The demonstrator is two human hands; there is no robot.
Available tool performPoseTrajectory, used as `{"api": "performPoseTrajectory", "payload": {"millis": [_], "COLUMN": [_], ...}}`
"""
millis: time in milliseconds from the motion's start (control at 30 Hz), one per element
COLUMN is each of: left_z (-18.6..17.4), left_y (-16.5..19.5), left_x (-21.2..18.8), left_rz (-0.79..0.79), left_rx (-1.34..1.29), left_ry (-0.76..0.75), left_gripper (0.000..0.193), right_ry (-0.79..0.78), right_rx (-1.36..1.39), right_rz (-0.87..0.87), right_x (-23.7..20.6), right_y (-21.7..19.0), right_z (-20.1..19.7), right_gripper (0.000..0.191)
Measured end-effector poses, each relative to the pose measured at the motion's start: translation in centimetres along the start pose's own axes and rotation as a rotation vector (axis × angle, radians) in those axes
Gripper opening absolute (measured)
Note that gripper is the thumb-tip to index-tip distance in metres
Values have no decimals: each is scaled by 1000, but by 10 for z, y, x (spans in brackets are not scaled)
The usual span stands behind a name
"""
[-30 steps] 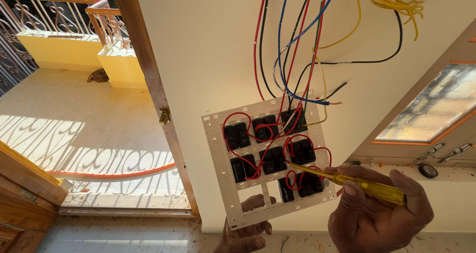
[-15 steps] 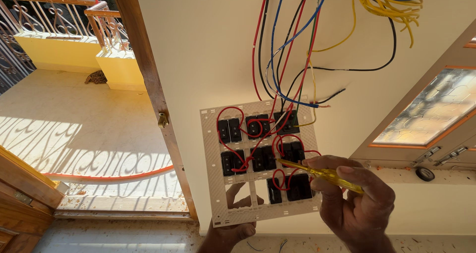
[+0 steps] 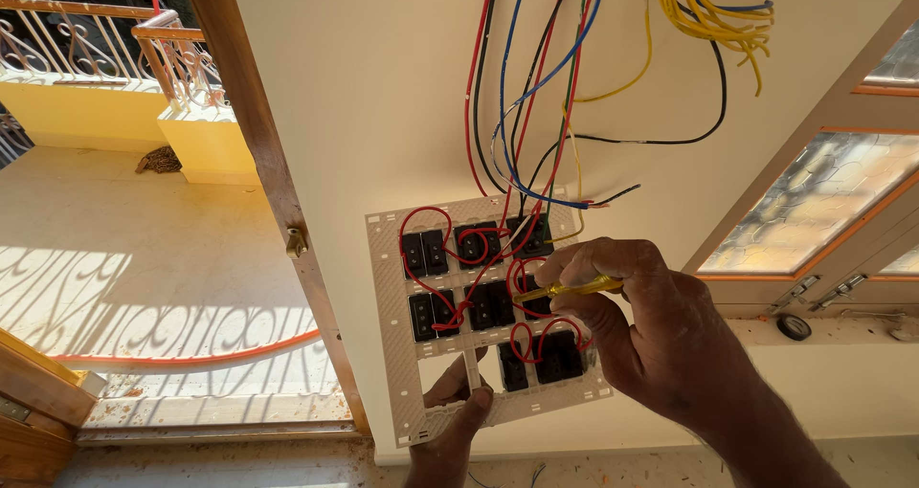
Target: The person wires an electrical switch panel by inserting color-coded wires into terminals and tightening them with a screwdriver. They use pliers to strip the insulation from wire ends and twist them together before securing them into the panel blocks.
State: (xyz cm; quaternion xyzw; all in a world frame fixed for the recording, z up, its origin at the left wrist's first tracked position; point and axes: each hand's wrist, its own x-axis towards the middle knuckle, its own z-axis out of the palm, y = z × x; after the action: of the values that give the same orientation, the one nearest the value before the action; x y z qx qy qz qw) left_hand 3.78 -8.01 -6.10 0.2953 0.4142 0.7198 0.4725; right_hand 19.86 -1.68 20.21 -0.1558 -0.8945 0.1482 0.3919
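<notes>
The single head-worn camera looked from close range at the cream wall (image 3: 383, 86), with the switch plate (image 3: 479, 306) centred and the doorway (image 3: 144, 258) at left.

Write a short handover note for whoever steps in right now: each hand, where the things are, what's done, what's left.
Left hand: holds the white plastic switch plate from below, against the cream wall.
Right hand: grips the yellow-handled screwdriver, tip at the middle black switch modules.
Done: short red jumper wires loop between modules.
Left: long coloured wires hang from the wall opening; several ends look loose.
</notes>
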Motion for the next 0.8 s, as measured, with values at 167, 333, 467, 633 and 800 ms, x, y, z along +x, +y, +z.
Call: {"api": "performPoseTrajectory", "payload": {"millis": [167, 333, 467, 633, 800], "left_z": [10, 15, 15, 17, 14], "left_y": [8, 23, 34, 40, 43], "left_x": [-3, -8, -9, -14, -16], "left_rz": [-46, -44, -62, -46, -93], "left_rx": [-85, -142, -142, -193, -206], "left_ry": [30, -1, -43, -72, -53], "left_gripper": [68, 60, 52, 45, 42], "right_ry": [-131, -74, -87, -177, -186], "right_rx": [5, -19, -24, -80, -120], "right_rz": [-80, 88, 122, 75, 45], "right_x": [11, 22, 30, 25, 20], "right_y": [-3, -11, -15, -16, -17], "right_z": [-8, -12, -14, -6, -3], "right_gripper": [28, 26, 24, 23, 28]}}
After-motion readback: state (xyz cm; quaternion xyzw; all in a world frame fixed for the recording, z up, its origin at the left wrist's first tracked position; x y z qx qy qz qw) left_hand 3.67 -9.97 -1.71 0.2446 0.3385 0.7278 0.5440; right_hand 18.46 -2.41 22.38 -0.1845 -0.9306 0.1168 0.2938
